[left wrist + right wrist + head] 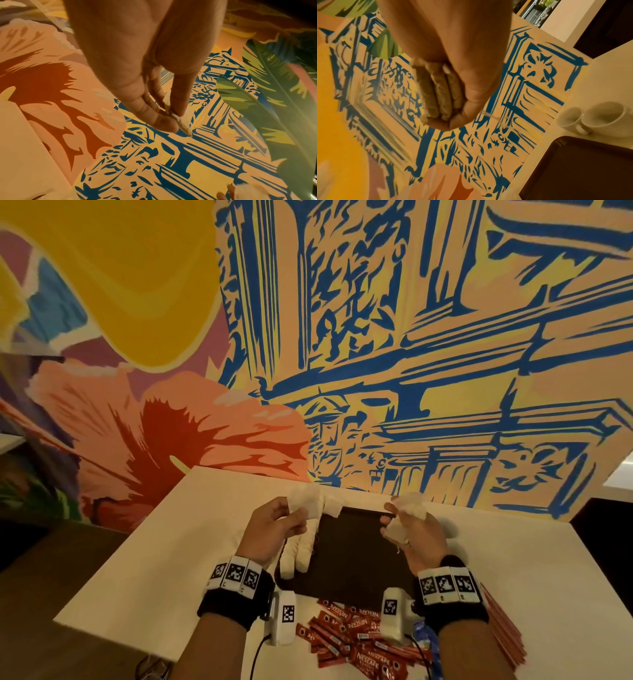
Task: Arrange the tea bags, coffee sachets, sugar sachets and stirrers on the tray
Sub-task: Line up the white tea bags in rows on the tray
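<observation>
A dark brown tray [352, 556] lies on the white table [164, 553], with a row of white tea bags [298, 553] along its left edge. Above the tray's far left corner my left hand [274, 525] pinches white tea bags [310, 503]; the left wrist view shows one tea bag [180, 120] between thumb and fingers. My right hand [411, 529] is raised over the tray's far right corner, gripping a bunch of tea bags [409, 508]. In the right wrist view, these tea bags [436, 92] sit stacked in the fist. Red coffee sachets [356, 638] lie scattered in front of the tray.
A painted mural wall [376, 337] rises right behind the table. Two white cups [590, 117] lie on their sides beyond the tray [583, 169]. A stack of reddish sachets [503, 628] sits at the right, a blue packet [426, 642] near my right wrist.
</observation>
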The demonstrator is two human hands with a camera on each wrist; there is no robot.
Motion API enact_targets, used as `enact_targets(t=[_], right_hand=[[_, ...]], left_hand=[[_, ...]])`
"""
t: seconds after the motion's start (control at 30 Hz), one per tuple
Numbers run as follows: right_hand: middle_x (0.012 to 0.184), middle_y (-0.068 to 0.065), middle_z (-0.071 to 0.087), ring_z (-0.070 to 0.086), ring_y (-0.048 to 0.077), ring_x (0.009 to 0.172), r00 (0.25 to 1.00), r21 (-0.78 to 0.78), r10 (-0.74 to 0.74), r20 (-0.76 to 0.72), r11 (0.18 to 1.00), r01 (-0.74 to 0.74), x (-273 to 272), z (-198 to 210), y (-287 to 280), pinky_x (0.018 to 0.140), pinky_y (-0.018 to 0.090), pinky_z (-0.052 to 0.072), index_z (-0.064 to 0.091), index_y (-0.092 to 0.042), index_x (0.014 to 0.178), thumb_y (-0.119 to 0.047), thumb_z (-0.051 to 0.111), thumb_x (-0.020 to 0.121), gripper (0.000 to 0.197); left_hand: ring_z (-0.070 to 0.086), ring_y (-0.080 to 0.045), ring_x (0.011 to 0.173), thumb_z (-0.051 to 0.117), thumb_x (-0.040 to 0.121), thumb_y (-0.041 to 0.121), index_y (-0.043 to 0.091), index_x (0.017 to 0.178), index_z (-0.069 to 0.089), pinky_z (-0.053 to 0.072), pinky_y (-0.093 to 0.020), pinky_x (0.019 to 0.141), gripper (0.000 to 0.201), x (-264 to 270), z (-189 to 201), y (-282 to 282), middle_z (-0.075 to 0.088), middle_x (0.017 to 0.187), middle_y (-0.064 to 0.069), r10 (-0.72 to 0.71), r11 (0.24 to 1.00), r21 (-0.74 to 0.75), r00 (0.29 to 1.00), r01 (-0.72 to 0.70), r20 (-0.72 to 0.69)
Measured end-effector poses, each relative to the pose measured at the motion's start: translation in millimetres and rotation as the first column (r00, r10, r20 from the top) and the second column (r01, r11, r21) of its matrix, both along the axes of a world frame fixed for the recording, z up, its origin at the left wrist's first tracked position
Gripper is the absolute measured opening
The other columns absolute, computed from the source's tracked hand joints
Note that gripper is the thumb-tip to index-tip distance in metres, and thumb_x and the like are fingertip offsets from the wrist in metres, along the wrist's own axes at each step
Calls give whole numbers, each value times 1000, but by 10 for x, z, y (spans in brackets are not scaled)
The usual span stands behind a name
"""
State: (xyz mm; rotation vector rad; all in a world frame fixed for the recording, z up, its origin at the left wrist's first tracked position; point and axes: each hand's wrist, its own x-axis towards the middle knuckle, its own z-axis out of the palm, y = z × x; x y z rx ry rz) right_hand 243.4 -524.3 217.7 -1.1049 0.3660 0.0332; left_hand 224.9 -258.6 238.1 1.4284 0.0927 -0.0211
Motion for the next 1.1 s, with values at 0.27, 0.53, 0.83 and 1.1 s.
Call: enact_targets(t=[0.27, 0.53, 0.83, 1.1], right_hand=[[85, 5, 69, 60, 17, 71, 919, -223, 387, 74, 905, -363, -291, 133, 525, 61, 33, 51, 72, -12, 110, -29, 81, 85, 32], [68, 8, 64, 57, 19, 59, 938, -323, 328, 109, 904, -279, -197, 10, 354, 59, 35, 49, 72, -4, 92, -23, 84, 83, 24], [66, 5, 65, 58, 16, 56, 907, -425, 421, -4, 820, -382, 112, -112, 236, 57, 31, 49, 73, -8, 90, -25, 83, 84, 21], [77, 5, 72, 63, 18, 69, 881, -429, 459, -120, 776, -462, 528, -327, 215, 66, 34, 52, 75, -9, 101, -30, 77, 90, 24]], left_hand=[[73, -24, 91, 69, 88, -4, 3, 113, 67, 58, -27, 79, 26, -140, 77, -185, 75, 101, -17, -124, 992, -29, 992, 125, 19], [71, -21, 77, 75, 85, 2, 1, 108, 68, 57, -26, 69, 24, -131, -96, -179, 74, 88, -17, -124, 971, 193, 986, 144, -110], [70, -18, 95, 70, 93, 26, 18, 113, 69, 58, -27, 75, 21, 278, -84, -136, 73, 108, -6, -173, 941, 278, 981, 192, -92], [67, -13, 79, 72, 91, 19, 8, 101, 73, 57, -27, 70, 15, 1020, -204, -170, 73, 94, -12, -412, 734, 551, 905, 396, -101]])
